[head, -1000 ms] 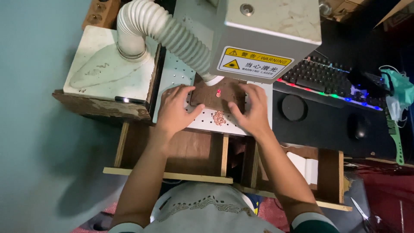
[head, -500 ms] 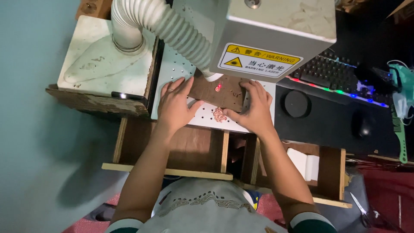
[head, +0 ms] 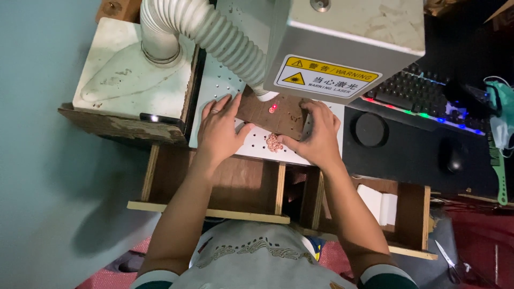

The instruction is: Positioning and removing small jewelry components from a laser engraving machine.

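- Wooden frame (head: 214, 211) sits nearest, right over the lap: light rails with dark panels, split by uprights into compartments. I count about four, and the far-right one holds one white folded thing (head: 379, 204).
- One pair of scissors (head: 448, 263) lies at the near right edge, on the red surface.
- Two bare forearms run up from the bottom, one per side.
- Left hand (head: 218, 131) lies flat, fingers spread, with a ring on one finger. Its fingertips press the left end of the brown board (head: 273, 113), so it's open and pressing rather than clasping.
- Right hand (head: 316, 136) curls round the board's right end, thumb near the front edge, fingers on top; a loose grip.
- That single brown board rests on the white perforated plate (head: 257, 147), between both hands and right under the machine head. One red light dot (head: 273, 109) shows on it.
- One small heap of coppery rings (head: 274, 143) sits on the plate just in front of the board, between the thumbs. Too small to count.
- Right of all that: one round black disc (head: 371, 129), one black mouse (head: 450, 156), one keyboard (head: 415, 96) with rainbow backlight.
- Farthest: one grey machine head (head: 348, 37) with a yellow warning label, one ribbed white hose (head: 214, 32), one white box (head: 134, 80) at far left.
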